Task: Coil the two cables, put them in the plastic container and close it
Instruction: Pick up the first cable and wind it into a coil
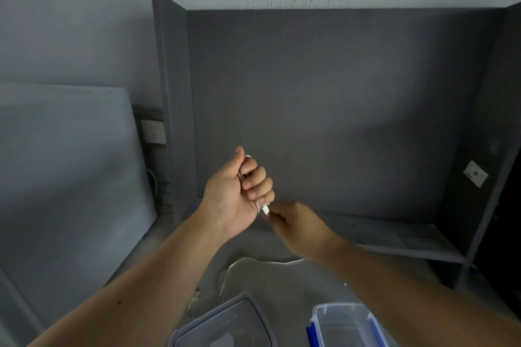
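Note:
My left hand (pixel 239 194) is raised above the desk, closed in a fist around a coiled white cable; only its white plug end (pixel 265 209) shows under the little finger. My right hand (pixel 296 222) pinches that plug end from the right. A second white cable (pixel 253 262) lies loose and uncoiled on the grey desk below my hands. The clear plastic container (pixel 341 324) with blue clips stands open at the bottom right. Its clear lid (pixel 225 321) lies beside it on the left.
A dark grey partition (pixel 324 107) walls the desk at the back and both sides, with a low shelf (pixel 394 236) at the right. A wall socket (pixel 153 131) and a pale mattress-like slab (pixel 64 163) are at the left.

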